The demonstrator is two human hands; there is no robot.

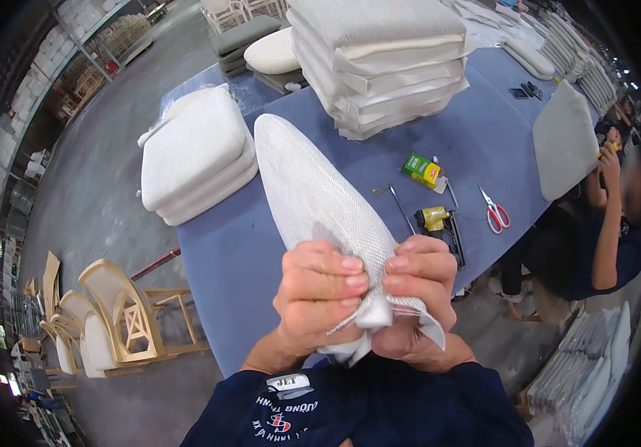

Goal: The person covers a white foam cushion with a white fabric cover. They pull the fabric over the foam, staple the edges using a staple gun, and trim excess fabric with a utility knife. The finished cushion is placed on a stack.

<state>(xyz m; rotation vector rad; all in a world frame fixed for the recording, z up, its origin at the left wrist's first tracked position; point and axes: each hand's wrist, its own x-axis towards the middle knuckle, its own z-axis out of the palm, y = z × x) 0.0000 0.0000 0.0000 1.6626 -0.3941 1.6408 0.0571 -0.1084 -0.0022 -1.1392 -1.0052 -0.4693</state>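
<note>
A light grey fabric seat cushion (313, 179) stands tilted on edge in front of me, its far end over the blue table. My left hand (324, 290) and my right hand (421, 294) grip its near end from both sides, fingers curled over the cloth. Between them the loose fabric bunches around a bit of white padding (375, 311), and a cloth flap (431, 328) hangs out under my right hand. The cushion's underside is hidden. Just beyond my right hand lies a yellow and black staple gun (434, 218).
On the blue table (224, 268) are stacked pale cushions (200, 156), a taller cushion stack (380, 67), a green and yellow box (422, 171) and red-handled scissors (495, 212). At right, a co-worker (611, 216) handles a grey cushion (565, 141). Wooden chairs (116, 320) stand left.
</note>
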